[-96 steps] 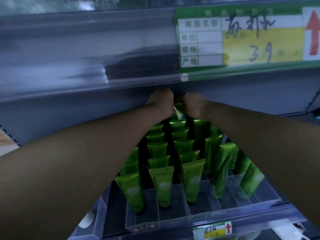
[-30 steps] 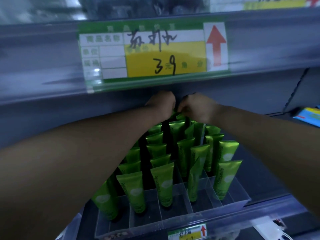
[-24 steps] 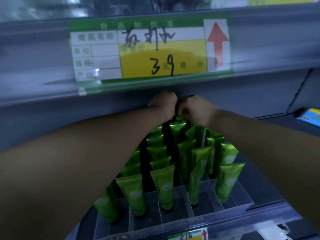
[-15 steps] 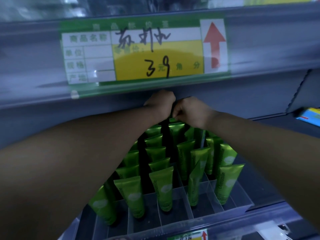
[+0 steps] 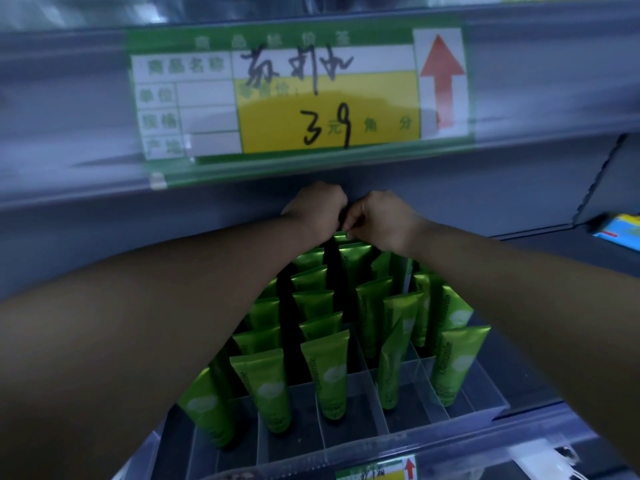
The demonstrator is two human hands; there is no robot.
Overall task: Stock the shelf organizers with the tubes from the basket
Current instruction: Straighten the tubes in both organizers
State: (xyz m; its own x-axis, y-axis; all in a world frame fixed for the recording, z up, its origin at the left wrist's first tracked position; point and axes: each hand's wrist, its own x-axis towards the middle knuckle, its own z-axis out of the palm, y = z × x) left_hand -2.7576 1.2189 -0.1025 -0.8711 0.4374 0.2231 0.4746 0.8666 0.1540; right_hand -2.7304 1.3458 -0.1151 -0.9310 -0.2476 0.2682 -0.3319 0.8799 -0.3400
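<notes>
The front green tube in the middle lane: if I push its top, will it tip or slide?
The front tube stands on its narrow lower end with the wide crimp up, so it probably tips easily. The clear organizer walls beside it would likely catch it sideways. Its glossy skin may feel slippery.

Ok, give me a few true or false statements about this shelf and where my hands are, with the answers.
1. The left hand and the right hand are close together at the back of the clear organizer. True.
2. The tubes are red. False: they are green.
3. The arrow on the price label points down. False: it points up.
4. The tubes stand with their flat crimped ends up. True.
5. The organizer's frontmost cells are full. False: they hold no tubes.
</notes>
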